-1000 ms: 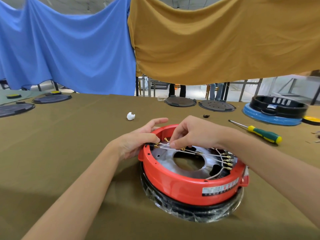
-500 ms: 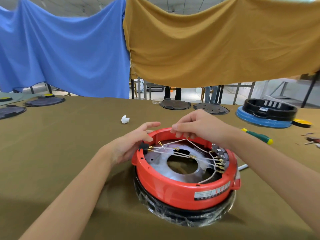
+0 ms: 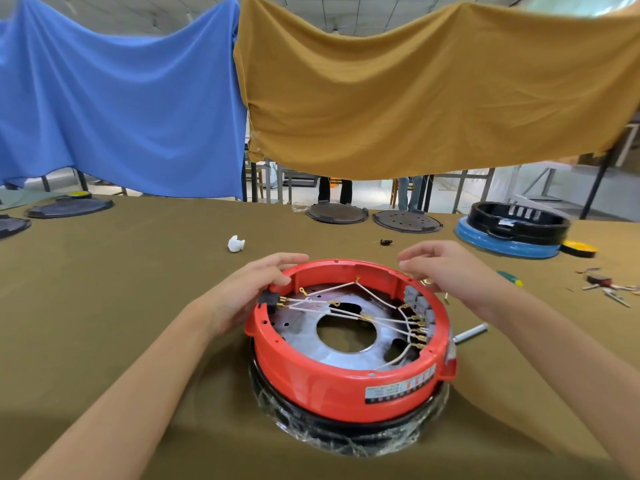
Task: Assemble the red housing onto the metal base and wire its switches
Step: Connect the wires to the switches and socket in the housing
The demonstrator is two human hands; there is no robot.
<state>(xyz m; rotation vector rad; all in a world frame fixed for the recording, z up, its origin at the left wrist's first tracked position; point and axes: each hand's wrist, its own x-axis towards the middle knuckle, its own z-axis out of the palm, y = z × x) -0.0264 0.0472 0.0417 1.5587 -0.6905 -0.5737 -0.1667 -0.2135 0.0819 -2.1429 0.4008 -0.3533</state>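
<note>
From your head view, the housing sits in the middle of the bench, seated over the base, whose silvery plate with its round hole shows inside the red ring. The whole stack rests on a black ring wrapped in film.

Your left hand rests on the far-left rim, fingers straight and relaxed, just beside the black socket. Your right hand hovers over the far-right rim with fingers loosely curled, holding nothing.

White wires run from the socket across the base to the switches on the right wall. Several brass ends look plugged in there, but a few ring terminals lie loose over the base.

You appear to be mid-wiring: the housing looks seated, and the leads are partly connected. Next you will probably need to pinch one loose terminal, trace which switch tab it belongs to, and push it on squarely without dragging its neighbours off. The screwdriver lies just right of the housing, partly hidden, within your reach.
</note>
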